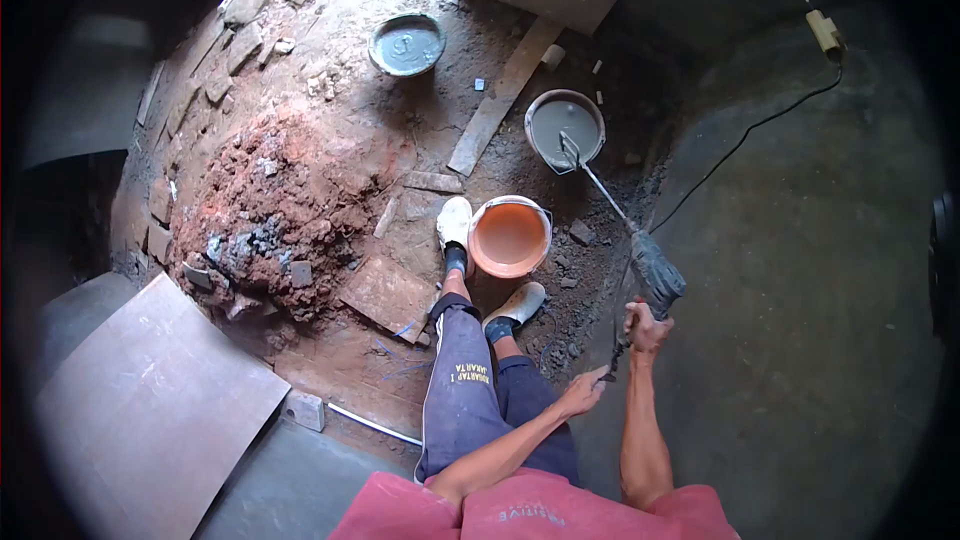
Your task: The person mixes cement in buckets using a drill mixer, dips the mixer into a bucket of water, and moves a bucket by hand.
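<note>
A power mixer (pixel 656 275) with a long metal shaft reaches up and left into a bucket of grey wet mix (pixel 566 132), where its whisk end lies partly over the mix. My right hand (pixel 648 327) is closed round the mixer's rear handle. Lower and to the left, my left hand (pixel 583 393) has its fingers wrapped on a dark part hanging beside the mixer, which looks like a strap or cable. An orange bucket (pixel 510 238) with reddish liquid stands between my feet and the grey-mix bucket.
A second grey-mix bucket (pixel 407 46) stands farther off. Reddish soil (pixel 280 215) is heaped at the left, with bricks beyond. A plank (pixel 505 97) lies on the ground. The mixer's cord runs to a connector (pixel 825 35) at the upper right. A board (pixel 155 410) is lower left.
</note>
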Motion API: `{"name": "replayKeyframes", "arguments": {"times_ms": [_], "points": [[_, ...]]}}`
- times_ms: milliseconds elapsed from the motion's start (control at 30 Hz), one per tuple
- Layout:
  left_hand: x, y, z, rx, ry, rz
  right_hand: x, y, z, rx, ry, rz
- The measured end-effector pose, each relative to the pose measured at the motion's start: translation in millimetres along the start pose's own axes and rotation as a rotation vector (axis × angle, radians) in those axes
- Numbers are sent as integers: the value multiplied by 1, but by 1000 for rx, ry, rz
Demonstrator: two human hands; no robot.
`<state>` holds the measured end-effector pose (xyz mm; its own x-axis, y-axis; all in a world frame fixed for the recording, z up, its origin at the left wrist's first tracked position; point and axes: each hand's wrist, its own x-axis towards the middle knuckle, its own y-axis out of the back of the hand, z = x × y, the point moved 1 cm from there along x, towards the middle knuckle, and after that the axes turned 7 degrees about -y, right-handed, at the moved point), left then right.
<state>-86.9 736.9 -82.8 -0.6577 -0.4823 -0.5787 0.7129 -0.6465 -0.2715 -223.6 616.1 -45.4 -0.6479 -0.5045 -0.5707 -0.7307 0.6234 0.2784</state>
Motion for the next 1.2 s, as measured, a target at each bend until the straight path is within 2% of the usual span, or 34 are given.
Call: {"name": "replayKeyframes", "arguments": {"times_ms": [67,100,167,200,300,333,367,433,500,533,567,633,800,867,967,1200], "points": [[-10,-24,1,-2,-375,59,-15,15,-24,-30,-41,-42],[-9,-38,0,-15,-368,72,-24,19,-40,-119,-33,-78],[-12,-66,0,-86,-648,136,-39,28,-57,-227,-39,-128],[-25,-58,26,-186,-447,-20,-44,29,-62,-315,-24,-169],[-28,-68,33,-206,-486,-49,-49,29,-63,-530,-13,-212],[-29,-65,35,-243,-420,-96,-50,23,-58,-624,27,-213],[-30,-61,38,-251,-426,-89,-49,18,-52,-718,66,-214],[-31,-49,47,-379,-169,-96,-33,5,-21,-728,55,-227],[-18,-46,27,-411,-93,-46,-19,-14,5,-911,275,-240],[-13,-46,16,-438,-15,-6,-18,-26,10,-916,276,-247],[-9,-46,6,-443,-17,0,-19,-41,16,-949,312,-261],[-1,-38,-12,-550,-24,171,-19,-67,30,-971,356,-254],[11,-26,-44,-687,79,161,-21,-98,34,-986,295,-297],[16,-28,-44,-777,41,207,-21,-99,35,-1006,301,-293],[3,-6,-7,-686,95,189,-20,-110,29,-1010,297,-291],[3,1,5,-680,139,169,-23,-114,21,-1028,271,-300]]}}
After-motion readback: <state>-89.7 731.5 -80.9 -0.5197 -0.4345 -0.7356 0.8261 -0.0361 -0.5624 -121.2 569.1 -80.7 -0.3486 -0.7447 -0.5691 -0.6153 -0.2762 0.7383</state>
